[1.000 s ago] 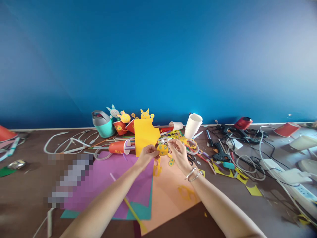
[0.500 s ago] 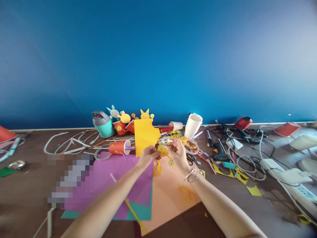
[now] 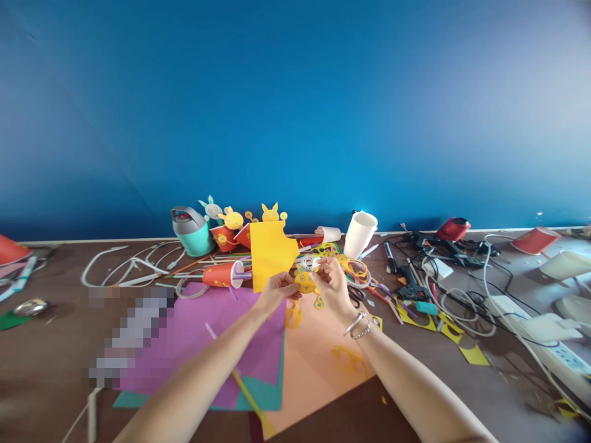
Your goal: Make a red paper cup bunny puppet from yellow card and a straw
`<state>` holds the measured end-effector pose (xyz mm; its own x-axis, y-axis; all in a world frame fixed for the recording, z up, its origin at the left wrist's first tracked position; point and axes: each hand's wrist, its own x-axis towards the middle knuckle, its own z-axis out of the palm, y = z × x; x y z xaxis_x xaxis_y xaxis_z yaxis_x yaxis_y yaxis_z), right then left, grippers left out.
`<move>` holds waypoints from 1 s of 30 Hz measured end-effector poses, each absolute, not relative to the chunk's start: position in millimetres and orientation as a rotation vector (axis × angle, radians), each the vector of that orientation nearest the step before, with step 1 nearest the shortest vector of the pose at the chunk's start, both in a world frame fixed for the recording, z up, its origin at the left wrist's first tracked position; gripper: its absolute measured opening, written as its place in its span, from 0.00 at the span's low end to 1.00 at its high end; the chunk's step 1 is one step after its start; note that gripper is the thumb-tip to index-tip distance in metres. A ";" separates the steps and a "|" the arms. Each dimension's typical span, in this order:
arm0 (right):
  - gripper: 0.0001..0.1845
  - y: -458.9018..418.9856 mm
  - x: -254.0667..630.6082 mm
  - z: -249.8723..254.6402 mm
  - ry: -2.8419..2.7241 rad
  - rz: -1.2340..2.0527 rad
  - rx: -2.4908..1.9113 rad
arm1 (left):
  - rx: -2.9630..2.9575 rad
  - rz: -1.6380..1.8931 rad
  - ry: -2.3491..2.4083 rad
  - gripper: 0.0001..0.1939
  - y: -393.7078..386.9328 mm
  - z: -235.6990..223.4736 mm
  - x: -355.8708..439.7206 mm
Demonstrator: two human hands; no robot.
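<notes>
In front of me my left hand [image 3: 280,288] pinches the left edge of a small yellow paper animal face [image 3: 305,282] with drawn eyes. My right hand [image 3: 331,280] is closed at the face's right side, its thumb and fingertips against the paper. Just above the face, by my right fingertips, is a white ring-shaped thing [image 3: 309,263]; whether my fingers also hold it I cannot tell. Below hangs or lies a small yellow round cutout [image 3: 319,302]. A yellow paper sheet [image 3: 272,255] with a cut edge stands behind my left hand.
Purple paper [image 3: 198,344] and peach paper [image 3: 318,369] cover the table before me. An orange paper cup [image 3: 222,275] lies left; a white cup [image 3: 360,235] stands right. Finished-looking paper animals [image 3: 233,218] lean by the wall. A glue gun [image 3: 410,284], cables and a power strip [image 3: 540,332] lie right.
The yellow face has tilted slightly, so its drawn eyes show more clearly. The white ring-shaped thing has shifted a little to the right. Both hands stay nearly in place.
</notes>
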<state>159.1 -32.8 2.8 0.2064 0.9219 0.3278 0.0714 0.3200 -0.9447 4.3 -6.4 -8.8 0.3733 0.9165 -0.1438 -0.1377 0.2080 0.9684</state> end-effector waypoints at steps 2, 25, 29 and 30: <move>0.13 -32.7 159.3 3.5 -1.213 0.815 -1.063 | 1.098 0.887 0.885 0.18 -5.8 -10.1 3.9; 0.19 -29.2 163.0 0.2 -1.225 0.984 -1.081 | 1.041 0.929 0.804 0.18 -7.4 -7.6 3.1; 0.20 -31.1 162.4 2.0 -1.209 0.963 -1.078 | 1.077 0.906 0.806 0.18 -7.9 -8.2 3.3; 0.19 -31.5 162.4 2.3 -1.200 0.960 -1.080 | 1.084 0.902 0.804 0.18 -8.1 -8.1 3.4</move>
<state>162.4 -31.5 2.3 0.1280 0.9655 0.2266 -0.0087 0.2295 -0.9733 3.4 -8.1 -8.1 0.4172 0.9028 -0.1041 -0.2069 0.2059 0.9564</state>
